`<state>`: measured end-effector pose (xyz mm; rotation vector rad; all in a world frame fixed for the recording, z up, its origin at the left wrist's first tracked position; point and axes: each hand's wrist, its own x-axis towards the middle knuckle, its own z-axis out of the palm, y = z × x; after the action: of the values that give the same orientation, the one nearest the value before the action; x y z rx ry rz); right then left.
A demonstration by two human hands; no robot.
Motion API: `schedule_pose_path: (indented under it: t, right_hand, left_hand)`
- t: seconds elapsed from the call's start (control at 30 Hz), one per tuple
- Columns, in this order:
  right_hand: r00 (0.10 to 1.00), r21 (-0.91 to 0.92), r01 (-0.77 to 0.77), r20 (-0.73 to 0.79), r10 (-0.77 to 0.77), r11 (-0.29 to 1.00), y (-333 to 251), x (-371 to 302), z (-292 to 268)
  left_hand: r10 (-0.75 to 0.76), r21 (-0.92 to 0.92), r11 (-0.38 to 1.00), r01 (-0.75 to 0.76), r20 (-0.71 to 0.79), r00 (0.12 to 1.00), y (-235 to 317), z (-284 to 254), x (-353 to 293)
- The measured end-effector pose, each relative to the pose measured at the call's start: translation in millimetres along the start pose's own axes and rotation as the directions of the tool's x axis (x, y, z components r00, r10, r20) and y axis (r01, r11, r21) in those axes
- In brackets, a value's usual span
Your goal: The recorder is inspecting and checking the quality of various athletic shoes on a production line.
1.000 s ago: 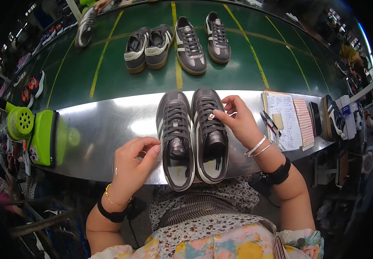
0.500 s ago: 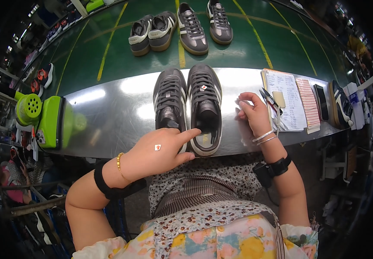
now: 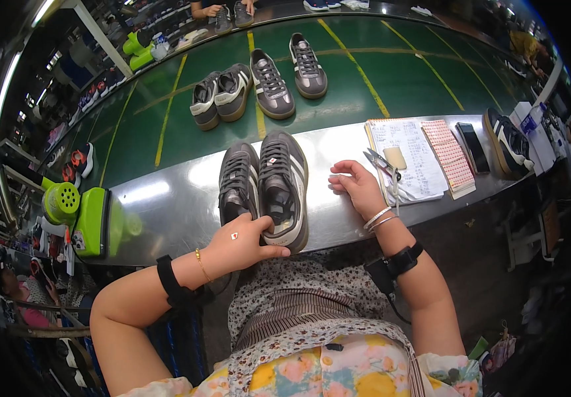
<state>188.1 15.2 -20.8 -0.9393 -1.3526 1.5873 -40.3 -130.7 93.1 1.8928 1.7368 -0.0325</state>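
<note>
A pair of dark grey lace-up sneakers with pale stripes and gum soles stands side by side on the metal bench, toes pointing away: the left sneaker (image 3: 238, 178) and the right sneaker (image 3: 276, 169). A small white sticker with a red mark (image 3: 272, 161) lies on the right one's laces. My left hand (image 3: 240, 243) grips the right sneaker's heel, fingers at the collar opening and thumb behind it. A similar sticker (image 3: 234, 236) is on the back of this hand. My right hand (image 3: 359, 188) hovers right of the pair, fingers loosely bent, nothing visible in them.
Thread snips (image 3: 383, 163) lie on a written notebook (image 3: 410, 178), beside a sticker sheet (image 3: 447, 155), a phone (image 3: 473, 147) and another sneaker (image 3: 507, 145). A green machine (image 3: 93, 221) stands left. More grey sneakers (image 3: 272, 86) sit on the green surface beyond; a co-worker's hands hold shoes farther back.
My left hand's index finger, stretched over the right sneaker's opening before, is now bent at its heel. The view has shifted, showing more of the far side. My right hand stays beside the pair.
</note>
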Motion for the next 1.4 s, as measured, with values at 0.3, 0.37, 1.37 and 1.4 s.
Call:
schedule_pose_path:
  t: [0.3,0.37,1.37,1.4]
  right_hand:
    - [0.999,-0.270,-0.028,-0.047,0.016,0.963,-2.1,-2.9,17.3]
    - [0.997,-0.321,0.072,-0.008,-0.079,0.944,3.4,-3.2,18.7]
    - [0.967,-0.591,0.217,0.019,-0.256,0.777,49.8,35.0,-23.6]
    - [0.976,-0.582,0.197,0.042,-0.213,0.789,50.7,37.2,-27.4]
  left_hand:
    - [-0.127,-0.817,0.502,-0.283,-0.394,0.911,-39.6,-41.7,-109.3]
    - [-0.178,-0.726,0.522,-0.448,-0.606,0.775,-44.7,-42.9,-152.0]
    - [-0.425,-0.311,0.071,0.948,-0.869,-0.253,-181.9,-100.5,-690.0]
    - [-0.446,-0.381,0.098,0.919,-0.842,-0.302,-186.6,-102.2,-690.7]
